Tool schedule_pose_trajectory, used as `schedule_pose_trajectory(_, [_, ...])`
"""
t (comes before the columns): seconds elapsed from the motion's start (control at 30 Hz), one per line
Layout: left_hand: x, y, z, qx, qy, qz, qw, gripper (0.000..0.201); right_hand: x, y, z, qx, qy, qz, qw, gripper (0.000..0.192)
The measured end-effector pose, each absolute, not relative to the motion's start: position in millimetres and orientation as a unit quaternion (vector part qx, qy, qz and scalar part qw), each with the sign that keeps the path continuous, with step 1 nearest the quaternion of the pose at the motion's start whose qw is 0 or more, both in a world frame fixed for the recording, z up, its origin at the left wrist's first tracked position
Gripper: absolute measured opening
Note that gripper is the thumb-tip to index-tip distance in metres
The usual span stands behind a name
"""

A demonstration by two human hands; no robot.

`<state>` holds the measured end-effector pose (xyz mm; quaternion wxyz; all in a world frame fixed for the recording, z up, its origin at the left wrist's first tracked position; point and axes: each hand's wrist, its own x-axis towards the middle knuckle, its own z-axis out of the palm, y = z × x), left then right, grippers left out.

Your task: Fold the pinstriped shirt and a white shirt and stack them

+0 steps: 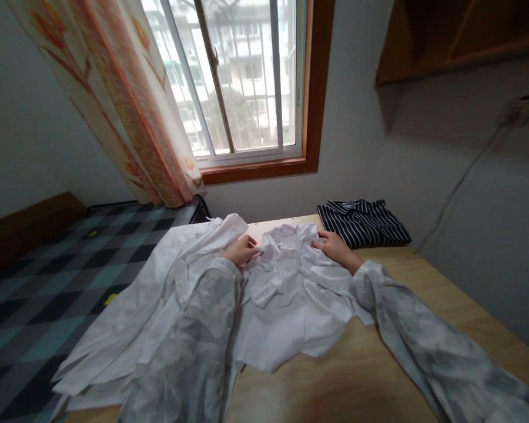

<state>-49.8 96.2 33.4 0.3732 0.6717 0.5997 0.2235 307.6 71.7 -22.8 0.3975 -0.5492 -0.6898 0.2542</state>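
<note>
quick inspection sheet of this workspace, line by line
surface: wooden table, pale, bare on the right.
job's things: crumpled white shirt spread on the table, its left part hanging over the table edge.
clutter: folded dark striped shirt at the far right corner.
hands: left hand and right hand both rest on the white shirt near its top; grip unclear.
cables: one thin cable running down the right wall.
surroundings: window, patterned curtain, checked bed cover, wall shelf.
</note>
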Motion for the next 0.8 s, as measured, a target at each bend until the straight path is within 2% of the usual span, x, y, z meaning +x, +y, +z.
schedule_pose_trajectory(0.1, [-47, 91, 34, 0.727, 0.608, 0.137, 0.287, 0.058, 308, 65, -21, -0.512, -0.618, 0.375, 0.464, 0.039])
schedule_pose_trajectory(0.23, [-35, 82, 38, 0.768, 0.536, 0.064, 0.344, 0.064, 309, 54, -13, -0.477, -0.534, 0.492, 0.496, 0.04])
schedule_pose_trajectory(0.33, [-25, 77, 39, 0.755, 0.499, 0.129, 0.406, 0.056, 313, 46, -3, -0.429, -0.48, 0.571, 0.509, 0.038])
schedule_pose_trajectory(0.47, [-25, 82, 47, 0.712, 0.52, 0.265, 0.391, 0.045, 328, 44, 9, -0.399, -0.441, 0.614, 0.518, 0.032])
schedule_pose_trajectory(0.63, [-56, 97, 83, 0.719, 0.561, 0.322, 0.255, 0.038, 356, 59, 15, -0.463, -0.436, 0.548, 0.543, 0.035])
schedule_pose_trajectory(0.7, [-72, 101, 99, 0.725, 0.58, 0.306, 0.209, 0.035, 371, 67, 16, -0.518, -0.483, 0.46, 0.536, 0.037])
schedule_pose_trajectory(0.8, [-97, 105, 119, 0.723, 0.603, 0.283, 0.183, 0.034, 396, 77, 24, -0.582, -0.581, 0.267, 0.503, 0.036])
